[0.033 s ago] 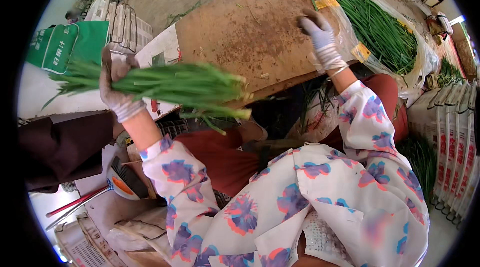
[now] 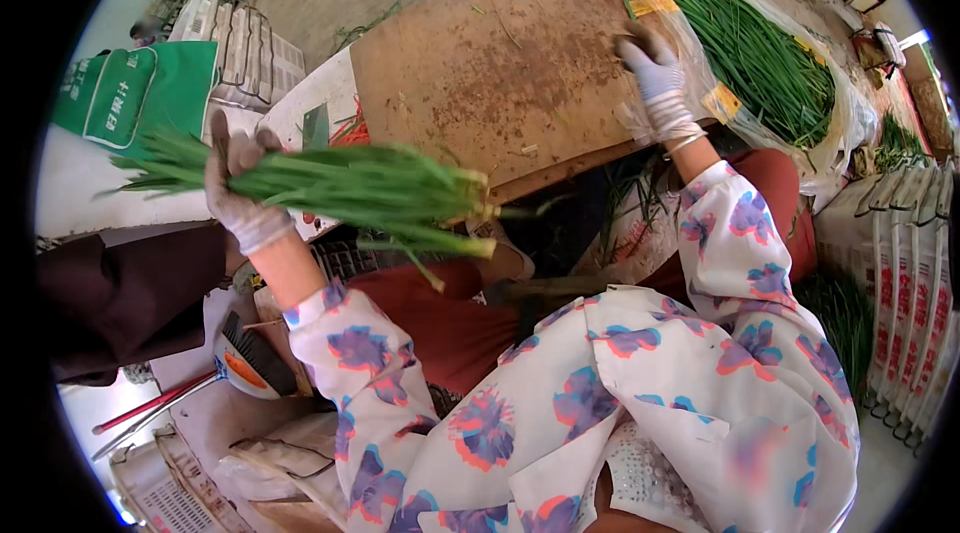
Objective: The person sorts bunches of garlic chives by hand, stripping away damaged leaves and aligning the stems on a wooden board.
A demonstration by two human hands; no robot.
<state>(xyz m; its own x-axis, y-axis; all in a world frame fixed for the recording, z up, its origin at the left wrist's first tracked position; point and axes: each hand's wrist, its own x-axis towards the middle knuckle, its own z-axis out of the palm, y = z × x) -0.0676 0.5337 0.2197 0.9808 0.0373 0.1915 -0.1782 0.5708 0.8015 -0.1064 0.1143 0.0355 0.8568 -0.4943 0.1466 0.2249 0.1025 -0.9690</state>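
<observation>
A bunch of long green garlic chives point(image 2: 360, 183) with pale cut ends lies across my gloved left hand point(image 2: 240, 168). My left fingers are wrapped round it toward the leafy end, and the cut ends point right over the board's near edge. Beyond it is a brown, stained board point(image 2: 480, 43) on the table. Over the board's right part hovers my gloved right hand point(image 2: 655, 73), its fingers loosely bent and apart, with nothing visible in them. Just right of it, a clear plastic bag point(image 2: 700, 58) holds many more chives point(image 2: 750, 43).
Red bands point(image 2: 352, 125) and a flat blade-like piece point(image 2: 315, 125) lie on the white tabletop left of the board. A green bag point(image 2: 150, 88) sits farther left. A brush and dustpan point(image 2: 255, 363) stand at lower left, and stacked white crates point(image 2: 910, 273) at the right.
My right hand has moved slightly right and down toward the bag. My left hand, with the chives, has shifted a little down, uncovering more of the red bands.
</observation>
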